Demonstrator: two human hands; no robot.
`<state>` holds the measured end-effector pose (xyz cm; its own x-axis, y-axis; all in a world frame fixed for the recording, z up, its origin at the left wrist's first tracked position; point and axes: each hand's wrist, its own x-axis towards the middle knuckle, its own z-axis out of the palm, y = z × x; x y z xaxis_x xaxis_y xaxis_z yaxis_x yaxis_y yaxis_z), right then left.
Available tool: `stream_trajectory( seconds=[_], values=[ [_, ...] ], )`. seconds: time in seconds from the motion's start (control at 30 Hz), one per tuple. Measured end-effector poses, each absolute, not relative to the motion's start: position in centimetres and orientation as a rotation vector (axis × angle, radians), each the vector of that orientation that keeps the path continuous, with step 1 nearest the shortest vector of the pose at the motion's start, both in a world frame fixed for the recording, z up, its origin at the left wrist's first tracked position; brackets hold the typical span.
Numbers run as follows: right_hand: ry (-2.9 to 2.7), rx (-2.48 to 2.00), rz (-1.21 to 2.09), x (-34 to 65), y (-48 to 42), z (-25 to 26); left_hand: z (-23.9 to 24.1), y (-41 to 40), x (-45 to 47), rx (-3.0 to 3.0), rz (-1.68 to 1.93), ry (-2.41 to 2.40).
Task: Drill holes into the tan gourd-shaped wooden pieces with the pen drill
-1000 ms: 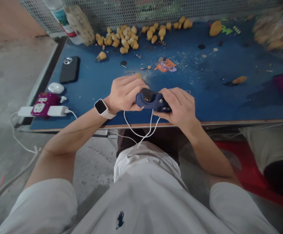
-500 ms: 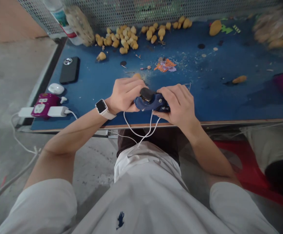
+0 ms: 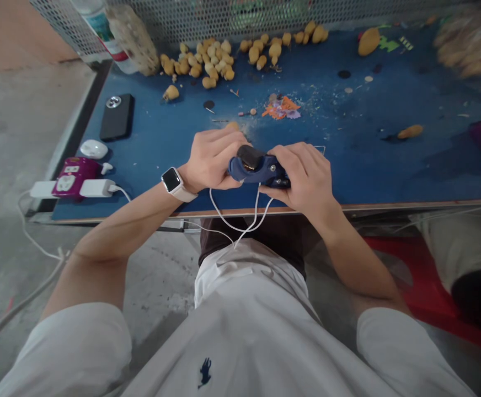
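Observation:
My left hand (image 3: 211, 160) and my right hand (image 3: 304, 173) both grip a small dark blue hand-held device (image 3: 254, 166) just above the near edge of the blue table (image 3: 161, 138). A black part shows on top of the device between my thumbs. A white cable (image 3: 240, 220) hangs from its underside toward my lap. My left wrist wears a smartwatch (image 3: 173, 182). A small tan piece (image 3: 232, 125) sits just behind my left hand's knuckles.
A heap of tan pieces (image 3: 207, 58) lies at the table's back by a mesh fence. A black phone (image 3: 117, 116), a white case (image 3: 94, 149) and a purple power strip (image 3: 73, 176) sit at left. Orange scraps (image 3: 281, 107) lie mid-table. Another person's leg (image 3: 459, 259) is at right.
Both hands have shifted slightly on the blue device, and my right fingers have curled further over its top. The view has tipped a little.

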<state>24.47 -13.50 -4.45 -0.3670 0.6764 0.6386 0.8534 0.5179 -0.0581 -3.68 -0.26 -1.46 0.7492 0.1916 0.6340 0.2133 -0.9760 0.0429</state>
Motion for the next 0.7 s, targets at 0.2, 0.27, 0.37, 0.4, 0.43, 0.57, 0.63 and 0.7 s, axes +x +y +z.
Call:
stream_trajectory(
  seconds=[0.2, 0.27, 0.37, 0.4, 0.43, 0.57, 0.63, 0.7],
  values=[
    [-2.154, -1.258, -0.423, 24.55, -13.78, -4.34, -1.19, -0.62, -3.49, -2.955, -0.976, -0.428],
    [-2.159, -1.267, -0.437, 24.62, -13.83, -4.22, -1.03, -0.87, -3.37, -2.975, -0.958, -0.449],
    [-2.174, -1.269, -0.447, 24.74, -13.79, -4.21, -0.99, -0.88, -3.43, -2.977, -0.973, -0.424],
    [-2.178, -1.267, -0.449, 24.77, -13.77, -4.25, -1.03, -0.79, -3.52, -2.975, -0.971, -0.424],
    [-2.180, -1.265, -0.452, 24.79, -13.75, -4.30, -1.09, -0.68, -3.62, -2.972, -0.965, -0.414],
    [-2.183, -1.267, -0.458, 24.83, -13.69, -4.45, -1.40, -0.35, -3.94, -2.972, -0.911, -0.326],
    [-2.185, -1.272, -0.460, 24.83, -13.66, -4.44, -1.57, -0.38, -3.96, -3.000, -0.902, -0.353],
    [-2.181, -1.273, -0.466, 24.82, -13.64, -4.40, -1.72, -0.43, -3.92, -3.013, -0.920, -0.390]
  ],
)
